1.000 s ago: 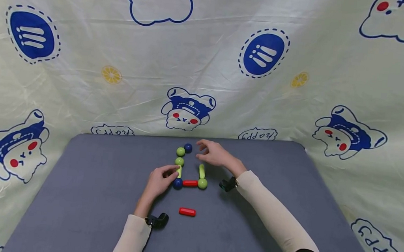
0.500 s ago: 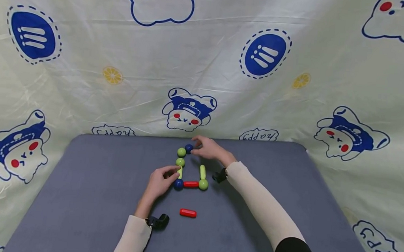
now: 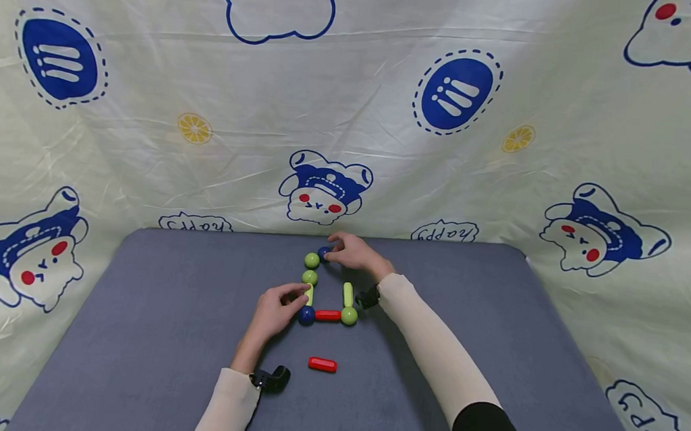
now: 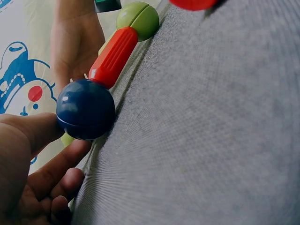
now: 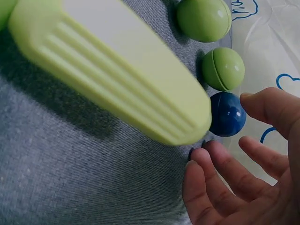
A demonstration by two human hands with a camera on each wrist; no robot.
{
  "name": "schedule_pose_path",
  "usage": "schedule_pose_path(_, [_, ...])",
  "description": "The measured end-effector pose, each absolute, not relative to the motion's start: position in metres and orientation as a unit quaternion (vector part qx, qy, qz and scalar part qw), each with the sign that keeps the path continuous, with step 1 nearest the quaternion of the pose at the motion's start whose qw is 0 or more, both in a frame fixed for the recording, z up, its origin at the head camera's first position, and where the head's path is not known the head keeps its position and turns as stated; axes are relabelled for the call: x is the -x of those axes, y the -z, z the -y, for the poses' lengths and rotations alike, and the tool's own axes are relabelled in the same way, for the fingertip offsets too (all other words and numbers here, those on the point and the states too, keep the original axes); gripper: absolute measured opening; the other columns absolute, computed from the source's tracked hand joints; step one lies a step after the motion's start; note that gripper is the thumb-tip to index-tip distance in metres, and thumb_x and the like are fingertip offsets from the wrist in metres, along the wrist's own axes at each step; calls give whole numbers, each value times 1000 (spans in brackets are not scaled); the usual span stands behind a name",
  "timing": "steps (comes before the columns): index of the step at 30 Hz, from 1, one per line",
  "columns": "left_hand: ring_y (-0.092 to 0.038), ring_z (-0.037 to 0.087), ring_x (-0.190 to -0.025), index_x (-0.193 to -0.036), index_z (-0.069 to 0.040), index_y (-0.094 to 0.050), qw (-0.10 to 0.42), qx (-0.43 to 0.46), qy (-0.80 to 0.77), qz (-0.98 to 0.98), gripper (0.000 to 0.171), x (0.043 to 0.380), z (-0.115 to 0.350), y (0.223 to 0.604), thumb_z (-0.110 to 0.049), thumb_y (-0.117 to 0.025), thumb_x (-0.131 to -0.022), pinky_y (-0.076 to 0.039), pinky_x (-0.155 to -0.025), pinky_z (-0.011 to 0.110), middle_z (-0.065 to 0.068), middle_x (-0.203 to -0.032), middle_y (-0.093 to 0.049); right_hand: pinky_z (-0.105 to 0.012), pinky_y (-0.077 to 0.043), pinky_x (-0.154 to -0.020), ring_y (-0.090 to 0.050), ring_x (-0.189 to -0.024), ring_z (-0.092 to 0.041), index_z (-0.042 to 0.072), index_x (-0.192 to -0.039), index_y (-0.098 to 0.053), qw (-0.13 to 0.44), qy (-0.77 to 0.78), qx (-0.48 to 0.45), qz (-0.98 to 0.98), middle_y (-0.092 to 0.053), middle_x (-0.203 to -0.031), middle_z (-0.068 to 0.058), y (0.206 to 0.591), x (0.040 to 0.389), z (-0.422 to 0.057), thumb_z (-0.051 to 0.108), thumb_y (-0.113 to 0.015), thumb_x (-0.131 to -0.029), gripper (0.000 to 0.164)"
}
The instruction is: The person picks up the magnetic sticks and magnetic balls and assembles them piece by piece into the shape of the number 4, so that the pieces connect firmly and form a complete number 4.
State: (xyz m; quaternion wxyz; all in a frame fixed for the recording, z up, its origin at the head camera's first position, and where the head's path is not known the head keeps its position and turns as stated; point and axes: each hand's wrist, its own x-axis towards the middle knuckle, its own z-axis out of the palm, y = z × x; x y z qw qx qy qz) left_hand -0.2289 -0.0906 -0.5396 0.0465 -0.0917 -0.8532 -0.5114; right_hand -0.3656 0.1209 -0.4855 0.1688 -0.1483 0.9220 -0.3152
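- Patterned cloth [image 3: 352, 125] hung behind a grey table [image 3: 159, 336].
- Left hand [image 3: 273, 310] pinched the yellow-green rod [image 3: 310, 296] on the table, just beyond the near blue ball [image 3: 306, 316].
- Right hand [image 3: 357, 253], fingers parted, bracketed the far blue ball [image 5: 228, 114]; whether it gripped couldn't be told.

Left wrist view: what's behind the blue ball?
A red rod runs back from the blue ball to a green ball, with the right hand beyond. A light green sliver peeks out below; the rest is covered.
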Motion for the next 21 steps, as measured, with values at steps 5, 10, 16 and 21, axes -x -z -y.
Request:
schedule_pose_path(5, [-56, 11, -74, -116, -14, -78, 47, 94, 514, 851, 22, 229, 91, 539, -17, -75, -95, -44, -68, 24, 5, -97, -74, -39, -54, -88, -67, -100, -25, 7, -144, -55, 168, 312, 148, -923, -67, -128, -18, 487, 367, -119, 29, -66, -100, 50])
schedule_pose_path(10, [-55, 11, -73, -116, -15, -78, 45, 94, 515, 851, 22, 229, 91, 539, -17, -75, -95, -43, -67, 24, 5, -97, -74, -38, -55, -86, -67, -100, -25, 7, -141, -58, 165, 300, 161, -926, -67, -129, -19, 488, 369, -118, 29, -66, -100, 47])
schedule_pose_path(16, [-55, 10, -73, -116, -15, -78, 44, 95, 515, 851, 22, 230, 92, 540, -17, -75, -95, -43, -67, 24, 5, -97, -74, -41, -54, -94, -67, -109, -27, 8, -136, -63, 159, 283, 186, -927, -67, -130, -18, 489, 372, -118, 27, -65, -101, 40])
schedule_pose_path(21, [-55, 10, -73, -116, -14, -78, 43, 97, 516, 850, 21, 230, 93, 540, -17, -74, -95, -43, -67, 24, 4, -97, -74, -42, -53, -98, -66, -113, -28, 8, -134, -64, 163, 278, 199, -925, -67, -131, -18, 489, 374, -118, 26, -64, -101, 37])
